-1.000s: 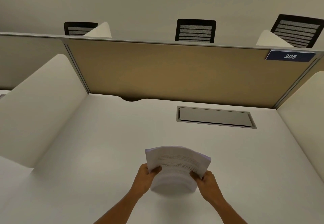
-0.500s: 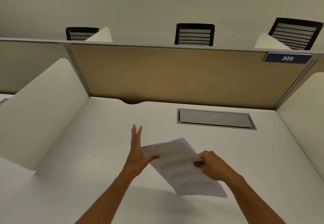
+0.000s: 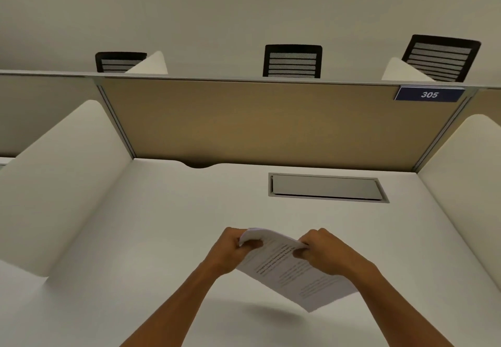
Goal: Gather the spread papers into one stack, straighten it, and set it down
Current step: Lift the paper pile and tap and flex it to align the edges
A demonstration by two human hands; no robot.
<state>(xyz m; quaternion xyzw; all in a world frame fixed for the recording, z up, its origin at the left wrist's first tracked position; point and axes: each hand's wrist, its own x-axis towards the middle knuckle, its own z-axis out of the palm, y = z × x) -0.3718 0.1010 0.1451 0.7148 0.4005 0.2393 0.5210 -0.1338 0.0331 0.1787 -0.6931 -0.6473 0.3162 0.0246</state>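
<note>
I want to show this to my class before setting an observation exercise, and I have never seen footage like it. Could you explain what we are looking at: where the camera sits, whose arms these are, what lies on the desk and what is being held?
There is no machine here. The single picture comes from a wide-angle camera worn on a person's head, looking forward and down, so the two bare arms are the wearer's own. The left hand and right hand both grip the far end of a stack of papers, printed with text and held tilted above the white desk; its shadow falls below. I see no loose sheets on the desk, only a closed grey hatch set into it. Behind stands a tan divider panel with a sign reading 305, and three black chair backs show beyond.
</note>
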